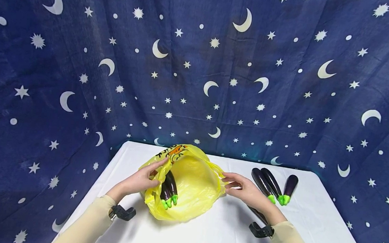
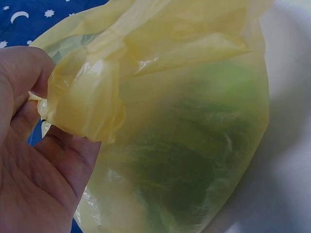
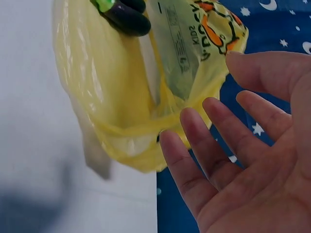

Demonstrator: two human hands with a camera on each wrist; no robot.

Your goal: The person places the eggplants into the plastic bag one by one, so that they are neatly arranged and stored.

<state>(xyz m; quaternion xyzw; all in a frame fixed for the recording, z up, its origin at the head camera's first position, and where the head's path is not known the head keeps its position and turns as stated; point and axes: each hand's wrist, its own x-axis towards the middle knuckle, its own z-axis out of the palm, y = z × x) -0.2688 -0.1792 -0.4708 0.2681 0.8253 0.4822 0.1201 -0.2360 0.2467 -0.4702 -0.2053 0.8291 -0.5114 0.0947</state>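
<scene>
Left hand (image 1: 140, 178) pinches the yellow bag (image 1: 194, 186), right hand (image 1: 247, 190) spread at its other side

On my feed the left thumb and fingers are clamped on a gathered fold at the bag's left rim. The right fingers stand apart from one another, nearly straight, by the bag's right edge; I can't tell whether the tips touch it.

The bag's mouth gapes toward the person. Along its left inner wall I see glossy dark eggplants (image 1: 171, 184) with green stem ends, two at least. I can read "KIDS" on the bag, next to an orange drawing (image 3: 212, 34) and bolder black letters I can't fully make out; the column of small print (image 3: 179, 43) is too fine for me.

Right of the bag, well apart from it, lie three more eggplants (image 1: 272, 183), green ends toward the person. Nearer the bag, the right forearm partly hides a dark object (image 1: 258, 214) I can't identify.

A white tabletop (image 1: 199, 236) spreads under the bag. Behind the bag and off to both sides hangs blue cloth (image 1: 199, 61) printed with pale moons, stars and dots.
</scene>
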